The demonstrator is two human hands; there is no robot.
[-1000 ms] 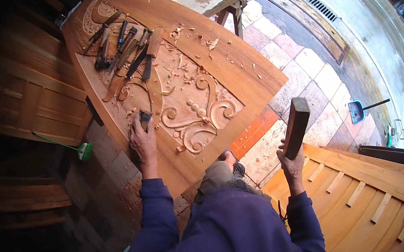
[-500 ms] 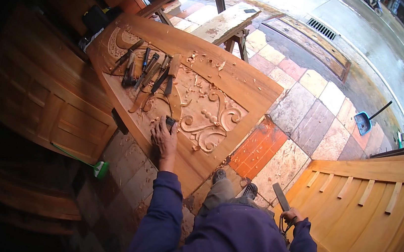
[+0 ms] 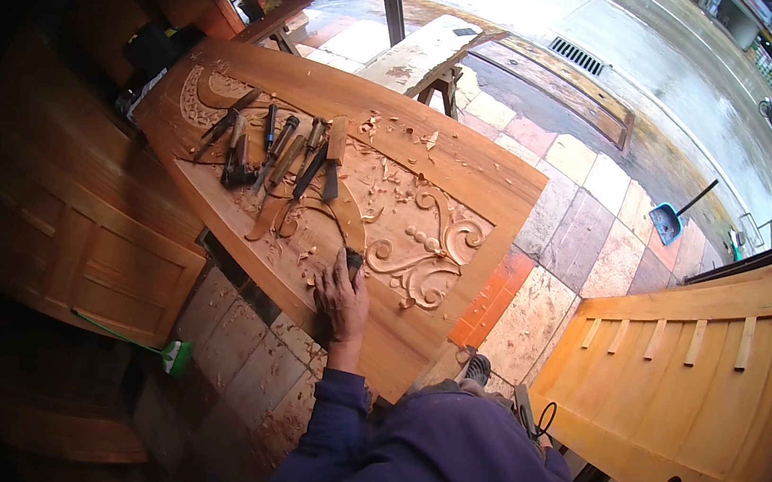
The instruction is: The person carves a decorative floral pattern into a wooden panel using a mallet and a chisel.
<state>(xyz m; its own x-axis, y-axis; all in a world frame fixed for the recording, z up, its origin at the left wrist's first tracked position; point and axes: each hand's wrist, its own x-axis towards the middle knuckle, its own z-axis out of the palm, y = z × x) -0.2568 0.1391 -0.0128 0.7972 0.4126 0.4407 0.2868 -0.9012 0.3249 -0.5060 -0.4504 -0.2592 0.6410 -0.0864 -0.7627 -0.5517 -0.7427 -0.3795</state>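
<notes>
The left hand (image 3: 342,305) grips a dark tool (image 3: 353,261) at a carved wooden panel (image 3: 383,338), where other tools (image 3: 310,175) and curled shavings (image 3: 430,139) lie, while the right hand (image 3: 546,441), mostly hidden, is down by the sweater (image 3: 455,468) near a wooden bar (image 3: 522,408), and a blue dustpan (image 3: 665,224) sits on the floor (image 3: 580,227) beyond.

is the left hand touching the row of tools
No, the left hand is over the lower part of the panel, with a gap between it and the row of tools.

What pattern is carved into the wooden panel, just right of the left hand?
Curling scrolls and small round beads, best seen in the head view.
</notes>
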